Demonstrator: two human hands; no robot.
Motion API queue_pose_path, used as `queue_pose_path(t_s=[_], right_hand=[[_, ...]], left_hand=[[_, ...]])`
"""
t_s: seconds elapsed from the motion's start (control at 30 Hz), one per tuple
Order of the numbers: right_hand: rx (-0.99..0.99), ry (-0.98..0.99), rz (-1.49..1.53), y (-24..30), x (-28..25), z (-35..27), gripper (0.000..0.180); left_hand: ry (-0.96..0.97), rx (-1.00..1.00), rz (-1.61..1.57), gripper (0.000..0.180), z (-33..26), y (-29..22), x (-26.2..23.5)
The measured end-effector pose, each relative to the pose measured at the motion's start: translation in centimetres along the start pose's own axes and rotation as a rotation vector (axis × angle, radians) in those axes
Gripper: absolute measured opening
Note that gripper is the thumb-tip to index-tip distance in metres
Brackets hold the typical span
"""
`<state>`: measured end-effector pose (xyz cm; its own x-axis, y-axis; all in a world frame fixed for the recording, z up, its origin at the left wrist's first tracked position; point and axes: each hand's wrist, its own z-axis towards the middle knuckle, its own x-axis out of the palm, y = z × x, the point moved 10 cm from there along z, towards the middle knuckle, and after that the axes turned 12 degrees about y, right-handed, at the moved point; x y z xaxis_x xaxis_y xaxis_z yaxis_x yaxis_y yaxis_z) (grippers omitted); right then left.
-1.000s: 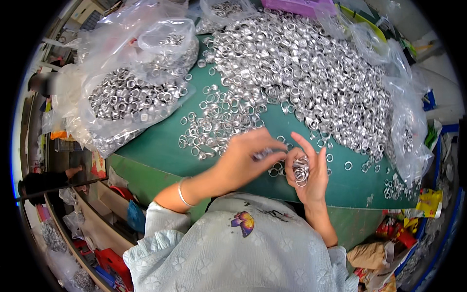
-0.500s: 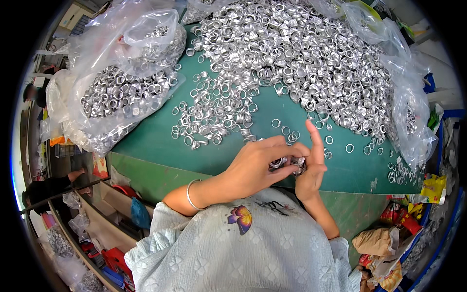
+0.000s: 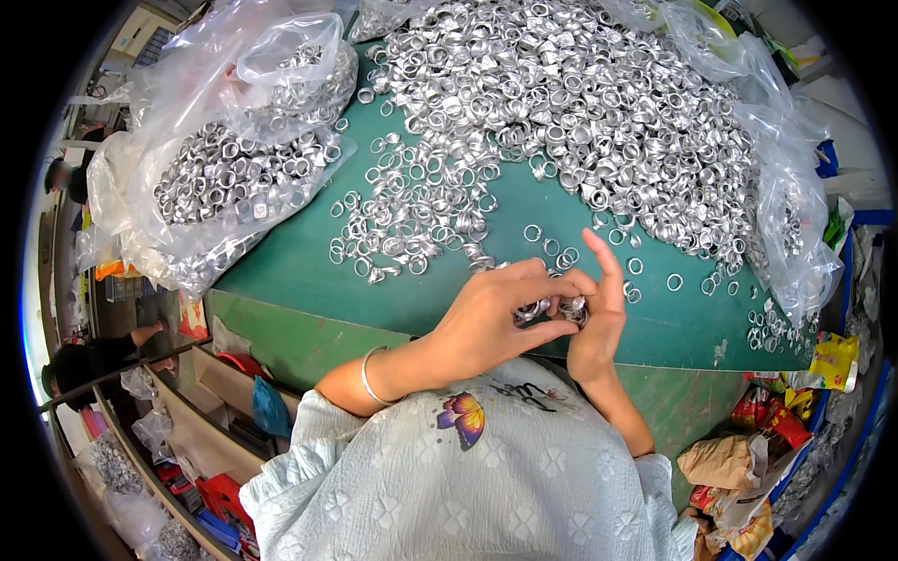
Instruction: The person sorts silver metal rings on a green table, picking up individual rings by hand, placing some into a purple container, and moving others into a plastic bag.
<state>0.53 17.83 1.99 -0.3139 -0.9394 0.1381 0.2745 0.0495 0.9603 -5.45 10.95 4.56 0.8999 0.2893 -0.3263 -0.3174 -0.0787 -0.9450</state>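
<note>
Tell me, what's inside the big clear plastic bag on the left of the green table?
The clear plastic bag is full of small silver metal rings, heaped up. A smaller clear bag of rings lies on top. Whatever is at the bottom is covered by rings.

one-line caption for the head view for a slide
Left hand and right hand hold small silver metal rings between them above a green table heaped with loose rings.

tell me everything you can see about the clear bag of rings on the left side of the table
The clear plastic bag is thin, crinkled and glossy, and lies slumped on the left of the green table, overhanging its edge. It bulges with small silver metal rings. Its open mouth gapes near the top. Neither hand touches it.
</note>
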Motion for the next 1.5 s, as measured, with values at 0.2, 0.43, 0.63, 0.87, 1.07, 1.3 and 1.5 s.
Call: queue_pose_path(t_s=[0.2,0.43,0.63,0.87,1.07,1.3,1.5], right_hand=[[0.353,-0.12,-0.332,-3.6,-4.3,-0.3,0.024],[0.256,0.15,-1.158,-5.5,-1.3,4.1,0.024],[0.325,0.146,-0.863,-5.7,-2.0,4.2,0.023],[0.051,0.214,-0.799,0.4,1.3,1.9,0.027],[0.089,0.121,-0.411,0.0,0.4,1.1,0.031],[0.393,-0.049,0.582,-4.9,-0.2,-1.1,0.027],[0.431,-0.178,1.384,-6.6,1.6,-1.5,0.035]], left_hand=[[-0.196,-0.182,0.004,0.012,-2.4,4.7,-2.6],[-0.288,-0.328,-0.056,0.018,-3.2,8.0,-2.3],[-0.331,-0.298,-0.25,0.021,-3.3,8.4,-2.5],[-0.106,-0.257,-0.686,0.019,-2.6,8.6,0.2],[-0.06,-0.21,-1.051,0.012,-2.5,8.5,2.0],[-0.169,-0.187,-0.84,0.011,-2.7,7.6,0.3],[-0.247,-0.092,-0.613,0.01,-3.0,6.8,-0.5]])
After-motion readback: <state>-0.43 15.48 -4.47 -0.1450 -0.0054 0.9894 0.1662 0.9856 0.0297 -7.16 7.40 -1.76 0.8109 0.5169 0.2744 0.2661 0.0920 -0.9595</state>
